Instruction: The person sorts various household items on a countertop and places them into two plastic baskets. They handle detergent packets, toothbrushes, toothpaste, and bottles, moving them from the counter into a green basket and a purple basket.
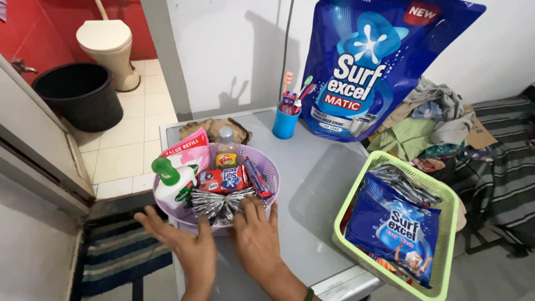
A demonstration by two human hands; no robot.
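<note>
1. The left hand point(186, 245) lay flat with its fingers spread at the near rim of a round purple basket point(267, 167), its grip open and holding nothing.
2. The right hand point(257, 237) rested just beside it, fingers straight and loose, the fingertips touching a bunch of silver sachets point(220, 205) at the front of the basket; its grip was open too.
3. The purple basket stood on a grey surface point(312, 184), near its left edge.
4. Inside the basket were a white pump bottle with a green top point(173, 184), a pink refill pouch point(189, 146), a small clear bottle point(225, 146) and red and blue soap packets point(225, 178).
5. Behind the basket a blue cup point(285, 124) held toothbrushes, with a brown crumpled bag point(214, 128) to its left.
6. A big blue detergent bag point(368, 67) leaned up against the white wall.
7. At the right edge of the surface a green basket point(446, 245) held blue detergent packets point(393, 231) and more silver sachets.
8. A heap of clothes point(429, 120) lay past the surface on the right.
9. To the left, a doorway showed a black bucket point(81, 95) and a toilet point(108, 47) on a tiled floor.
</note>
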